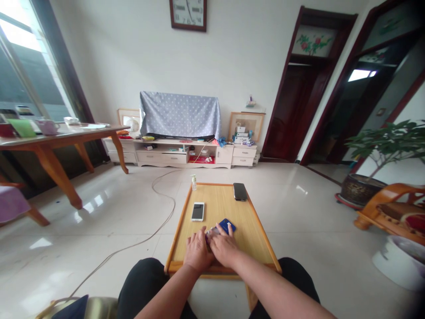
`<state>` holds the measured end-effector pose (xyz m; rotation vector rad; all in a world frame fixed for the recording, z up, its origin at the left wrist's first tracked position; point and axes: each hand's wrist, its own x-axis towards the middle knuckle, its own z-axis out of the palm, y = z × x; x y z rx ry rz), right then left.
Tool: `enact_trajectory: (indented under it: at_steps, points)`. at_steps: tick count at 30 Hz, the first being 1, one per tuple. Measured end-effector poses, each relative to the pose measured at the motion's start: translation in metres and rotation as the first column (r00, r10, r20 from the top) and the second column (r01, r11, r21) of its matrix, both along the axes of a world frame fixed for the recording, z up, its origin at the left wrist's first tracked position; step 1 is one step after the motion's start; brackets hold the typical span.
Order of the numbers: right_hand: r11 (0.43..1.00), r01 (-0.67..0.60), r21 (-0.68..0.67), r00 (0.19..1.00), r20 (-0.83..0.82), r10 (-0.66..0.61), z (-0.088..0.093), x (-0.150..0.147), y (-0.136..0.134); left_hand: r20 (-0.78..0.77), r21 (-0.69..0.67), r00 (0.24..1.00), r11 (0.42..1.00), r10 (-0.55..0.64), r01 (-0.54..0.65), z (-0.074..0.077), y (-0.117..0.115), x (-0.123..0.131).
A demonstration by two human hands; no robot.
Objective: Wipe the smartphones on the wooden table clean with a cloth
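A blue phone (226, 226) lies slanted on the small wooden tray table (252, 241), close to its near side. My right hand (226, 248) reaches over it with fingertips pressed on its blue surface. Beside it, my left hand (196, 251) is closed around the phone's near left end, fingers bent. Between the hands shows a pale, purplish patch; I cannot make out whether it is part of the phone or a cover. Further up the table are a white phone (198, 212) with a dark screen and a black phone (239, 192).
A small pump bottle (194, 182) stands at the table's far left corner. A cable (166, 217) runs across the tiled floor on the left. Beyond are a low white cabinet (162, 158), a dining table (66, 135) and a potted plant (361, 188).
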<state>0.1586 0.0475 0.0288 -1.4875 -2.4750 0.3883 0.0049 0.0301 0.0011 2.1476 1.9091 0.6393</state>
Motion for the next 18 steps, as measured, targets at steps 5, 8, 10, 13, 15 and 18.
enact_trajectory:
  at_steps: [5,8,10,13,15,18]
  points:
    - [0.936,0.342,-0.082,0.938,0.090,-0.334,0.013,0.018,0.028,-0.029,0.002,0.999,1.000,-0.013,0.013,0.003,0.000,0.000]
    - [0.964,0.256,-0.076,0.966,0.069,-0.251,0.005,0.008,0.014,-0.027,0.013,1.000,1.000,-0.011,0.012,0.002,0.000,-0.001]
    - [0.991,0.126,-0.050,0.992,0.027,-0.125,-0.004,0.001,-0.003,-0.024,0.009,1.000,1.000,-0.006,0.006,0.002,0.000,-0.001]
    - [0.998,0.062,-0.020,0.998,0.001,-0.062,-0.010,0.008,-0.016,-0.039,-0.005,0.999,1.000,0.001,-0.001,0.007,-0.002,-0.001]
    - [0.983,0.181,-0.030,0.983,0.020,-0.180,-0.008,0.026,-0.009,-0.059,-0.013,0.998,1.000,-0.006,0.005,0.011,-0.004,0.000]
    - [0.914,0.404,-0.040,0.914,0.062,-0.401,-0.005,0.051,0.003,-0.086,-0.018,0.995,0.999,-0.039,0.037,0.017,-0.006,0.001]
